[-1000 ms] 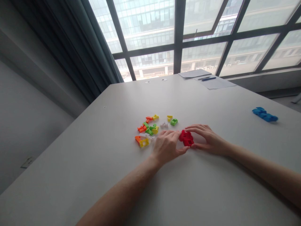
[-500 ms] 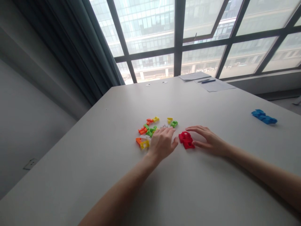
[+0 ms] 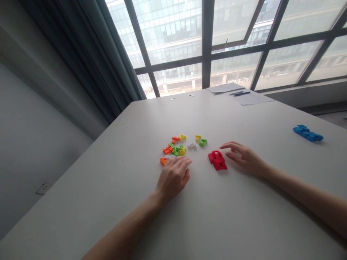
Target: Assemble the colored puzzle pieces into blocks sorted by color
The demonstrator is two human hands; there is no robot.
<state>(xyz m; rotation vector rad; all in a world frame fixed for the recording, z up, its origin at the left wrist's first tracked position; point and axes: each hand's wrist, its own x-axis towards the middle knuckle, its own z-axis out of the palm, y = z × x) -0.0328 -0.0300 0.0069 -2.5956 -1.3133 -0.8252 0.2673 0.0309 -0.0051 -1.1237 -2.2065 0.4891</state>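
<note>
In the head view, the red block lies on the bench, probably left between the hands so either can reach it. At its three o'clock the right hand holds its grip apart, touching nothing; at eight, the left hand covers the near edge of the loose pieces, its grip hidden. Since half a second ago, the left hand has drawn back towards seven o'clock, uncovering the white piece
</note>
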